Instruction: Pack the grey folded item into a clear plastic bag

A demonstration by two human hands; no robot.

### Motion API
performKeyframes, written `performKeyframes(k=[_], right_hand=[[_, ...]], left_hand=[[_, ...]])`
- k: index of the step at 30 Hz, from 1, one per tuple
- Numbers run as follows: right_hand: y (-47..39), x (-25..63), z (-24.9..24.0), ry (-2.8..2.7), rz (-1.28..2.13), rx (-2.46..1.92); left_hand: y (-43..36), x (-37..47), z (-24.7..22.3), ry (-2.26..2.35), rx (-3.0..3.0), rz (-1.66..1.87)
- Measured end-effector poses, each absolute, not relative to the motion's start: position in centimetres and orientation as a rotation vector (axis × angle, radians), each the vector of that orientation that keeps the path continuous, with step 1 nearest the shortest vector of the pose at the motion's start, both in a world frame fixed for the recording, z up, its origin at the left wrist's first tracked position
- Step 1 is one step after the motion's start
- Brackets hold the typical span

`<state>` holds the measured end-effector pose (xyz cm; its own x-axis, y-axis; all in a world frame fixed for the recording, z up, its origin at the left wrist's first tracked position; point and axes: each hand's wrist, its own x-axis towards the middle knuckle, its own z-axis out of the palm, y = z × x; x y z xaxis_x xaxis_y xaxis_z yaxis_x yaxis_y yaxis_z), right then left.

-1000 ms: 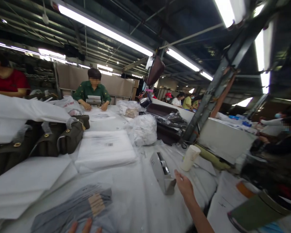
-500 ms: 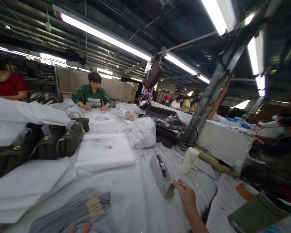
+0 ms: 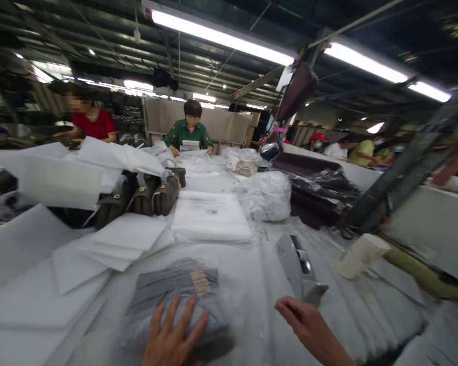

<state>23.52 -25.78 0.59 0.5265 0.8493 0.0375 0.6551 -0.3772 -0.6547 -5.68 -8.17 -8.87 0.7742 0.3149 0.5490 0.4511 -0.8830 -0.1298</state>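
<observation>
My left hand (image 3: 173,335) lies flat, fingers spread, on a grey folded garment in a clear plastic bag (image 3: 179,290) at the near edge of the white-covered table (image 3: 248,274). My right hand (image 3: 307,325) hovers just in front of a grey tape dispenser (image 3: 299,264), fingers loosely curled, and I cannot see anything in it. A stack of white plastic bags (image 3: 209,221) lies beyond the garment.
White foam sheets (image 3: 118,241) lie at left beside olive handbags (image 3: 145,195). A white paper cup (image 3: 361,254) lies right of the dispenser. Dark bags in plastic (image 3: 313,190) sit further back. Two people (image 3: 189,129) work at the far end; others sit at right.
The view has swung left and down. My left hand now shows fully on the bagged garment. My right hand has drawn back from the dispenser toward me.
</observation>
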Motion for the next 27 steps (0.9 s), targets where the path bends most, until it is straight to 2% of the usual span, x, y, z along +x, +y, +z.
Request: performKeyframes(k=[3, 5, 9, 18, 22, 27], right_hand=[[-19.3, 19.1, 6.1, -1.923, 0.614, -1.839], [-15.4, 17.0, 8.3, -2.383, 0.616, -1.709], [-9.3, 15.1, 7.7, -2.844, 0.526, -1.720], [-4.0, 13.6, 4.3, -3.088, 0.493, -1.850], [-2.6, 15.0, 3.9, -2.928, 0.394, -2.056], [-3.0, 16.3, 4.6, -2.594, 0.288, -2.257]], left_hand=[[-8.8, -5.7, -7.6, -0.739, -2.772, -0.658], [-9.3, -5.7, -7.1, -0.785, -2.783, -0.619], [-9.6, -5.8, -6.8, -0.796, -2.787, -0.611], [-7.8, -6.3, -7.7, -0.622, -2.720, -0.760], [-7.4, -6.1, -8.0, -0.501, -2.620, -0.816], [-7.1, -5.8, -8.5, -0.562, -2.606, -0.826]])
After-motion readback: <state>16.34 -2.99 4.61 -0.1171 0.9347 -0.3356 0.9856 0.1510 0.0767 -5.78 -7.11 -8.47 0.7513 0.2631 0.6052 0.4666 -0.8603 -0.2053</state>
